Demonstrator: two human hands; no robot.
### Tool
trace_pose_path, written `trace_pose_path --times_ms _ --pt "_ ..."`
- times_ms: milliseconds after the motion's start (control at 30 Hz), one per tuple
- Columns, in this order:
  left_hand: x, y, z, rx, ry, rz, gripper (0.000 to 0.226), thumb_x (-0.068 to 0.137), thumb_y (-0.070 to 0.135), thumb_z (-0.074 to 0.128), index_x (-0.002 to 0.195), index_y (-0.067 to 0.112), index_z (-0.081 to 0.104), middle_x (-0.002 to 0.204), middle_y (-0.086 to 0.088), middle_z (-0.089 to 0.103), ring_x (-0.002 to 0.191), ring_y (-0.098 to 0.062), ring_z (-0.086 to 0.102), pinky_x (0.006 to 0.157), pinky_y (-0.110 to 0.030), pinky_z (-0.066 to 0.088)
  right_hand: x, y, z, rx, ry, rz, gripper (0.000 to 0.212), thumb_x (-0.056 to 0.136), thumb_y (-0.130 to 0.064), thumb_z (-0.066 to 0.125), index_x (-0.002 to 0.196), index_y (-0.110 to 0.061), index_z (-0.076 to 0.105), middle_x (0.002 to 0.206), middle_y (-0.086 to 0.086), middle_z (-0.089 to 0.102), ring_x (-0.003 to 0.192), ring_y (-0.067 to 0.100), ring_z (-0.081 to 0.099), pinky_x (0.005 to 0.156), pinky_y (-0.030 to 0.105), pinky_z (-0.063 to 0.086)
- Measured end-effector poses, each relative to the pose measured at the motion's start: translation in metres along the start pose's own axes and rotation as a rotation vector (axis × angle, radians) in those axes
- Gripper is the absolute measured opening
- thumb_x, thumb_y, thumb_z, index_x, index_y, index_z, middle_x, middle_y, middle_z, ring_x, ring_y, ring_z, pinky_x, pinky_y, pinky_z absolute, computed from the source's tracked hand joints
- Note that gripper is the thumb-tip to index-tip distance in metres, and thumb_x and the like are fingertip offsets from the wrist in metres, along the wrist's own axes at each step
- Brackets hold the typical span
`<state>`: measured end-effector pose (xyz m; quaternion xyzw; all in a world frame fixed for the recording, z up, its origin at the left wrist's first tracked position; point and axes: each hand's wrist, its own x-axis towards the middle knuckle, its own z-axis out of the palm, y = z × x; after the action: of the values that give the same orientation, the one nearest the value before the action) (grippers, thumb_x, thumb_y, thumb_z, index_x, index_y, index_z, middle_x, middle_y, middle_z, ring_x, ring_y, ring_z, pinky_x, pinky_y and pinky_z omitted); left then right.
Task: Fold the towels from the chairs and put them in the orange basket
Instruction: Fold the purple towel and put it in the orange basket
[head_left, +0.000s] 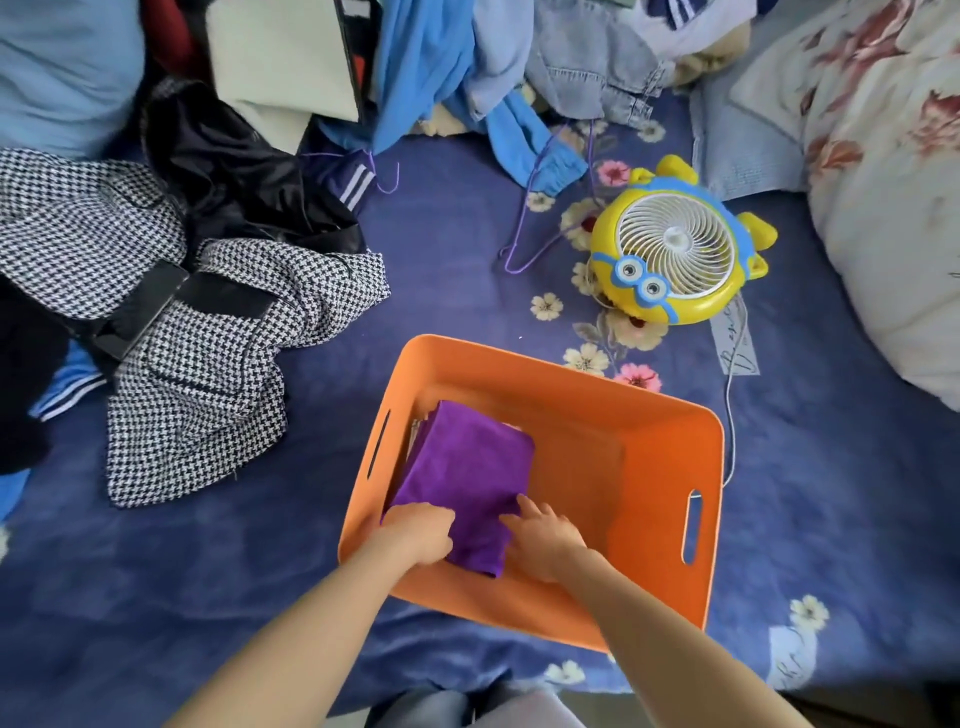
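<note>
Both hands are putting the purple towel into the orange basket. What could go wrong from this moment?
1. The purple towel may unfold when the left hand and right hand let go.
2. It lies against the left wall of the orange basket, on other folded cloth, so the pile may lean or slide.

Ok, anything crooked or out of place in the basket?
Slightly: the purple towel lies folded but skewed against the orange basket's left wall, both hands, left hand and right hand, on its near edge. Nothing spilled.
</note>
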<state>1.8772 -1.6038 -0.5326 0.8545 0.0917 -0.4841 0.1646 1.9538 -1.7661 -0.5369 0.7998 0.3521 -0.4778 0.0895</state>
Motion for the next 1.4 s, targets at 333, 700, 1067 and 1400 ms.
trace_pose_path --times_ms 333,700,1067,1400 --pt "-0.042 -0.002 -0.009 -0.172 0.213 0.045 0.031 0.094 0.021 0.036 0.119 0.013 0.053 0.117 -0.008 0.059 0.104 -0.026 0.056 0.082 -0.038 0.045 -0.047 -0.001 -0.007 0.052 0.184 0.093 0.043 0.095 -0.032 0.039 0.137 -0.023 0.040 0.146 0.009 0.031 0.131 0.030 0.033 0.103 0.040 0.035" --pt "-0.099 0.008 -0.022 -0.188 0.458 0.162 0.033 0.097 0.024 0.038 0.127 0.020 0.051 0.127 0.002 0.056 0.109 -0.016 0.055 0.088 -0.029 0.046 -0.133 0.002 -0.019 0.115 0.402 0.202 0.038 0.098 -0.031 0.038 0.132 -0.017 0.044 0.152 0.010 0.026 0.135 0.031 0.032 0.106 0.041 0.035" --pt "-0.130 0.079 -0.066 -0.045 0.624 0.375 0.033 0.096 0.026 0.040 0.125 0.020 0.054 0.130 0.001 0.056 0.117 -0.017 0.052 0.097 -0.030 0.042 -0.224 0.019 -0.018 0.162 0.695 0.307 0.044 0.095 -0.024 0.041 0.139 -0.020 0.038 0.150 0.007 0.027 0.137 0.027 0.026 0.101 0.040 0.039" --pt "-0.169 0.182 -0.064 0.113 0.705 0.508 0.033 0.095 0.026 0.041 0.125 0.020 0.055 0.128 0.000 0.058 0.117 -0.019 0.054 0.095 -0.031 0.044 -0.314 0.078 0.039 0.183 0.853 0.491 0.049 0.094 -0.028 0.044 0.141 -0.022 0.035 0.150 0.007 0.028 0.138 0.024 0.025 0.101 0.036 0.037"
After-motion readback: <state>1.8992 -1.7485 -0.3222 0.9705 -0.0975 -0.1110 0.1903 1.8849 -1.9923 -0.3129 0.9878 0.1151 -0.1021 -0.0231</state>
